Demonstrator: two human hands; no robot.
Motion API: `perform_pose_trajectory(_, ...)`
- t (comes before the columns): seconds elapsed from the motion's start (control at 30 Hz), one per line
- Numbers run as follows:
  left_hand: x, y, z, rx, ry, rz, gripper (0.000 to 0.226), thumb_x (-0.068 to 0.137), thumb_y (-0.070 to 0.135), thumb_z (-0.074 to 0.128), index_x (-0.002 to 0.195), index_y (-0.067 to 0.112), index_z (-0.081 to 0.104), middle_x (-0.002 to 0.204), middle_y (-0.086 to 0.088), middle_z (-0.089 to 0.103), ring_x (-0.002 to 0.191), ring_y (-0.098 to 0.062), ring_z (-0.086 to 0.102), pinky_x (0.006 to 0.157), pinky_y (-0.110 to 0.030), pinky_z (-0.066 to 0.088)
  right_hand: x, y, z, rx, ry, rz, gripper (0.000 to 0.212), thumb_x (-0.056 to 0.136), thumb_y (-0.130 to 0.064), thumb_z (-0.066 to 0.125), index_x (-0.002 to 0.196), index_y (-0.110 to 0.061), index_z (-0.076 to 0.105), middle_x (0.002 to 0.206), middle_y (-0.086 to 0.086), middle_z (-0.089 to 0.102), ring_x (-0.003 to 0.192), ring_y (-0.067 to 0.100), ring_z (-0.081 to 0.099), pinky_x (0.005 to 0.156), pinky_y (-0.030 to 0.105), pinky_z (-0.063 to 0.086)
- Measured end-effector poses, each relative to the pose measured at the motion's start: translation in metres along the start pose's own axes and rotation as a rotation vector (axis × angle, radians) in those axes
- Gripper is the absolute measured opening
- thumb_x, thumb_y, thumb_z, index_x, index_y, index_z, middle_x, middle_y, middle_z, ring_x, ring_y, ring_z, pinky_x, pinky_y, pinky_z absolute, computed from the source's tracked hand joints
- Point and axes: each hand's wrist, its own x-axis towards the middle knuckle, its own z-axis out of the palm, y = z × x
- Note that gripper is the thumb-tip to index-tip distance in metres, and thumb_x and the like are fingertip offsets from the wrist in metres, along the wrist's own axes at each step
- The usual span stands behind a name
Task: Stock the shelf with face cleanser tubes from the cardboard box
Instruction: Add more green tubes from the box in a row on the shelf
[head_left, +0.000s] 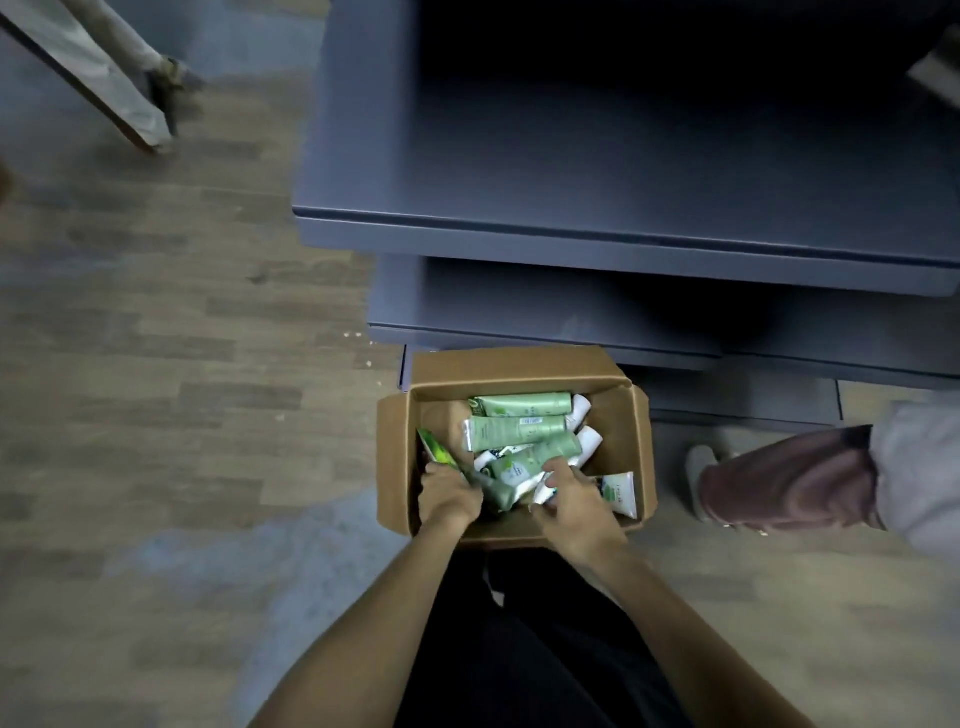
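— Item: tubes (519, 428), loose in the cardboard box (628, 441) on the floor below the shelf (623, 244).

— Grips?

— Left hand (449, 496) clasps a bright tube (436, 449); right hand (576, 499) grasps a pale one (543, 493). Best lifted clear one apiece, caps aligned.

Both hands (450, 498) (574, 503) low, fingers curled.

Print on the tubes (519, 429) (small, blurred) cannot be read.

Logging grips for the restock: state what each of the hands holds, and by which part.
Left hand grips a bright green tube by its lower end. Right hand curls over pale green tubes in the cardboard box; which part it grips cannot be told.
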Motion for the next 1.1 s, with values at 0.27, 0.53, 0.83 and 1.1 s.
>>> perform_pose_trajectory(0.27,0.021,0.005,0.012,-0.086,0.194,-0.068,0.051,0.092,0.037,0.064,0.124,0.003,0.044,0.123,-0.019,0.059,0.110,-0.039,0.063,0.088,-0.041,0.052,0.027,0.012,-0.015,-0.002,-0.034,0.010,0.050,0.091,-0.022,0.064,0.136,-0.017,0.043,0.131,0.006,0.055,0.112,0.028,0.061,0.093,0.041,0.051)
perform_pose_trajectory(0.53,0.005,0.022,-0.004,-0.274,0.221,0.022,0.036,0.089,0.029,0.068,0.113,0.011,0.049,0.110,-0.014,0.065,0.103,-0.036,0.064,0.084,-0.041,0.051,0.038,0.007,-0.030,-0.016,-0.066,-0.054,0.048,0.092,-0.024,0.065,0.135,-0.018,0.043,0.130,0.006,0.055,0.111,0.026,0.061,0.091,0.039,0.051)
perform_pose_trajectory(0.83,-0.050,0.018,-0.024,-0.441,0.279,0.320,0.028,0.083,0.026,0.078,0.100,0.027,0.055,0.076,0.016,0.060,0.067,-0.006,0.060,0.071,-0.032,0.048,0.038,-0.019,-0.085,0.025,-0.004,-0.188,0.043,0.093,-0.028,0.063,0.132,-0.021,0.045,0.130,-0.001,0.055,0.112,0.020,0.061,0.093,0.038,0.052)
perform_pose_trajectory(1.1,-0.079,0.028,-0.062,-0.647,0.341,0.659,0.038,0.074,0.025,0.079,0.101,0.044,0.061,0.095,0.010,0.072,0.093,-0.010,0.069,0.083,-0.030,0.056,0.027,-0.035,-0.121,0.066,0.089,-0.301,0.035,0.091,-0.030,0.064,0.123,-0.029,0.048,0.118,-0.011,0.056,0.092,0.003,0.063,0.087,0.024,0.050)
